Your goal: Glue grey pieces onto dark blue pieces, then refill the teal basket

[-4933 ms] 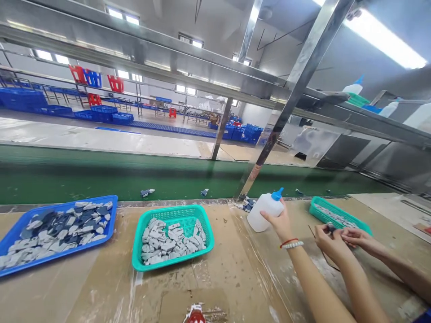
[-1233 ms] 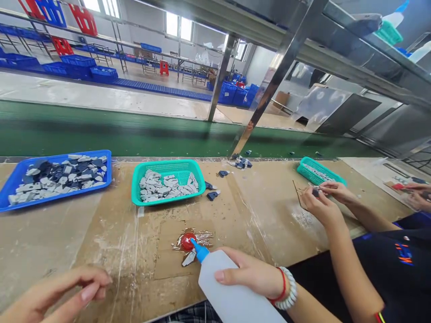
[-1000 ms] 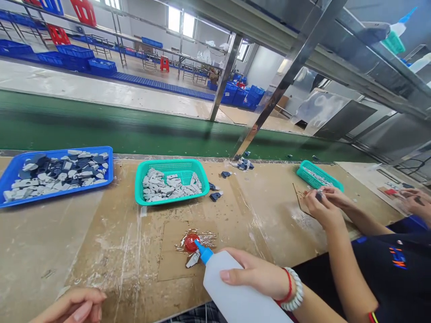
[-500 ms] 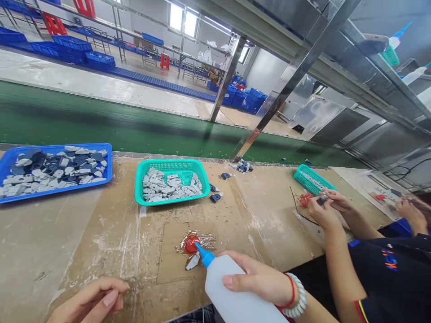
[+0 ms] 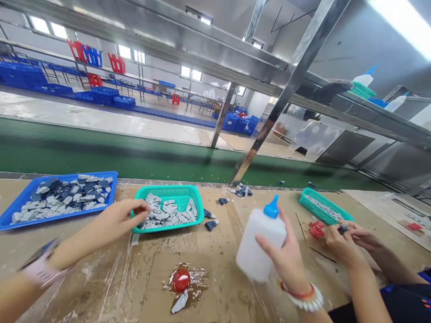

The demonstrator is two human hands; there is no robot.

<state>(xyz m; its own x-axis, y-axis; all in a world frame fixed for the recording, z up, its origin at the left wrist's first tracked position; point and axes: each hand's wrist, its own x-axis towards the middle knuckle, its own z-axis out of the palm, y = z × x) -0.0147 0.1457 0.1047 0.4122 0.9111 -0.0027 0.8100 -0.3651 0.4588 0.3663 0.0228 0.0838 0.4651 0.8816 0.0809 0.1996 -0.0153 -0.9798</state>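
My right hand (image 5: 286,255) grips a white squeeze bottle (image 5: 259,242) with a blue nozzle, held nearly upright right of the cardboard piece. On that cardboard (image 5: 151,291), a round red dish or cap (image 5: 182,280) sits in a wet, shiny puddle. A small light-grey part (image 5: 179,302) lies against the puddle's lower edge. My left hand (image 5: 129,215) reaches over the left rim of the green basket (image 5: 200,211), thumb and fingers apart, close to the light-grey plastic parts (image 5: 168,215) inside. No part shows between its fingers.
A blue tray (image 5: 114,188) of grey and dark parts stands at left. Loose dark parts (image 5: 211,224) lie right of the basket. A slanting metal post (image 5: 259,139) rises behind. At right, a co-worker's hands (image 5: 346,237) hold a small part near another green basket (image 5: 350,218).
The bottle has gone from tilted with its nozzle at the red dish to nearly upright, farther right. My left hand has moved up to the green basket. The view has tilted up.
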